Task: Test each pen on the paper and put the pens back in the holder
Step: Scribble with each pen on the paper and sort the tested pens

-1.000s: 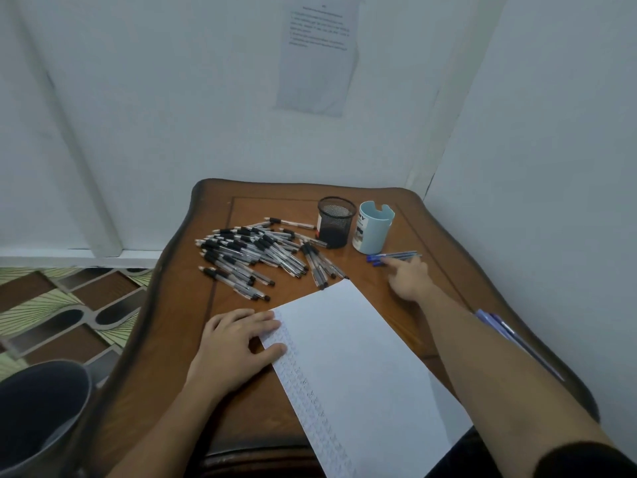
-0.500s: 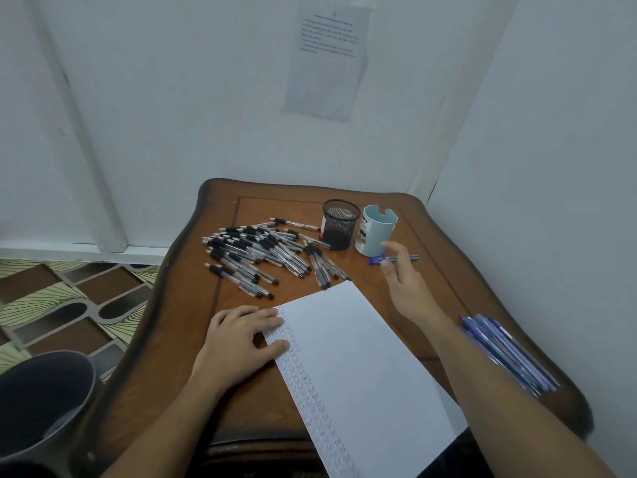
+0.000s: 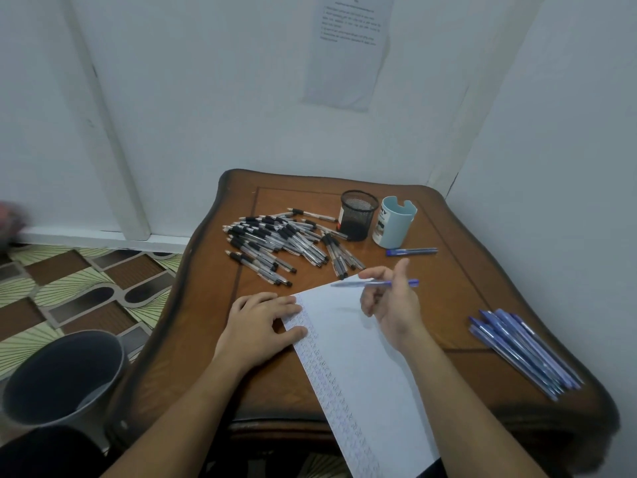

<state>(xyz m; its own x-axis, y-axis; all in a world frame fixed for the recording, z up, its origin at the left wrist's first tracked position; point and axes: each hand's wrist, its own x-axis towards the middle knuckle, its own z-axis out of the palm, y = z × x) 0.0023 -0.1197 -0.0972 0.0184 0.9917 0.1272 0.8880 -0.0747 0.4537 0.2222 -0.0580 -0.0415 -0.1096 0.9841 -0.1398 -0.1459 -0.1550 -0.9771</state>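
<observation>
My right hand (image 3: 393,305) holds a blue pen (image 3: 348,283) level above the top edge of the white paper (image 3: 358,357), tip pointing left. Small pen marks run down the paper's left margin. My left hand (image 3: 262,326) lies flat on that left edge, pinning the sheet. A black mesh holder (image 3: 358,215) and a light blue holder (image 3: 394,222) stand at the back of the wooden table (image 3: 213,305). One more blue pen (image 3: 412,251) lies just in front of the blue holder.
A pile of black-capped pens (image 3: 279,246) covers the table's back left. A bundle of blue pens (image 3: 524,353) lies near the right edge. A dark bin (image 3: 65,377) stands on the floor at the left. White walls close the back and right.
My right hand picked a blue pen up from beside the blue holder and drew back with it over the paper's top edge. My left hand stayed on the paper.
</observation>
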